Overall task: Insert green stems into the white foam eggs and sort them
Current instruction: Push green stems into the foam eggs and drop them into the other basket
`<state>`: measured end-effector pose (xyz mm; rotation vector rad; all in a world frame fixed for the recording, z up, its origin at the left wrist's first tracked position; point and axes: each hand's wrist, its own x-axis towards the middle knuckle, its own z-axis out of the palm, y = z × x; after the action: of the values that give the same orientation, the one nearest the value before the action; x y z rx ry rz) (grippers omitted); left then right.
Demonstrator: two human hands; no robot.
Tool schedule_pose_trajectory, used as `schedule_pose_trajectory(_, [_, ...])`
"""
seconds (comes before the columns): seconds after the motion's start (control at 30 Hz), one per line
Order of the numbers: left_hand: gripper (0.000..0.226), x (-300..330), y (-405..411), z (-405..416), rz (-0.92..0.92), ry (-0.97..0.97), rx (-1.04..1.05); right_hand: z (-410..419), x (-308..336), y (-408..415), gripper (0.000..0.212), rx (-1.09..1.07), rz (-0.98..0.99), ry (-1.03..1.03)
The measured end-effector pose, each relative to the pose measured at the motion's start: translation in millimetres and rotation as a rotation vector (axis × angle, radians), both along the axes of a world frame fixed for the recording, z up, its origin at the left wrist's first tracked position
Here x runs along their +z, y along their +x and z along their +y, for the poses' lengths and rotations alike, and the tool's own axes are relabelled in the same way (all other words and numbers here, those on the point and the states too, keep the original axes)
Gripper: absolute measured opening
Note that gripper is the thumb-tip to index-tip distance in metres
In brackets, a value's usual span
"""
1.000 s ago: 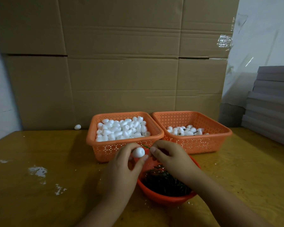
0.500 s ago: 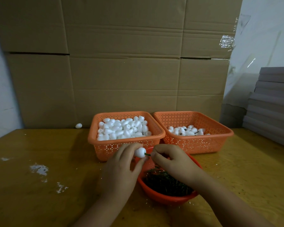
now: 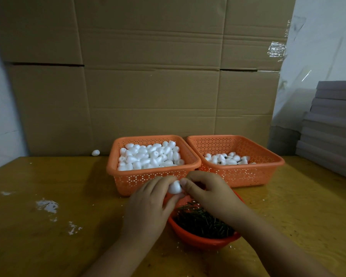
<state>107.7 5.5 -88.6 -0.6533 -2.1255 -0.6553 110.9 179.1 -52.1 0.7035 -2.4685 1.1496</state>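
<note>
Left hand pinches white foam egg; right hand fingers pressed against it, stem apparently hidden.

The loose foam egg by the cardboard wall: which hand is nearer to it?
Left. The left hand lies right of and nearer the camera than the loose egg; the right hand sits farther right, beyond the held egg.
</note>
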Motion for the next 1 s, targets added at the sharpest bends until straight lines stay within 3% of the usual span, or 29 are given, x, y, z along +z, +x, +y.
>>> schedule_pose_trajectory(0.23, [0.042, -0.3, 2.6, 1.4, -0.118, 0.114, -0.034, -1.7, 0.8, -3.1, 0.016, -0.051, -0.132, -0.22])
schedule_pose_trajectory(0.37, [0.046, -0.9, 2.7, 1.8, -0.136, 0.132, -0.032, -1.5, 1.8, -3.6, 0.02, -0.054, -0.169, -0.298])
schedule_pose_trajectory(0.63, [0.042, -1.4, 1.2, 1.4, -0.155, 0.147, -0.038, -3.3, 2.5, -1.0, 0.028, -0.051, -0.167, -0.282])
schedule_pose_trajectory(0.8, [0.038, -2.1, 0.9, -0.1, -0.157, 0.151, -0.025, -0.5, 4.7, -0.7, 0.009, -0.026, -0.168, -0.298])
schedule_pose_trajectory(1.0, [0.037, -1.0, 2.1, -0.3, -0.163, 0.146, -0.018, -0.1, 2.1, -1.6, 0.008, -0.055, -0.11, -0.202])
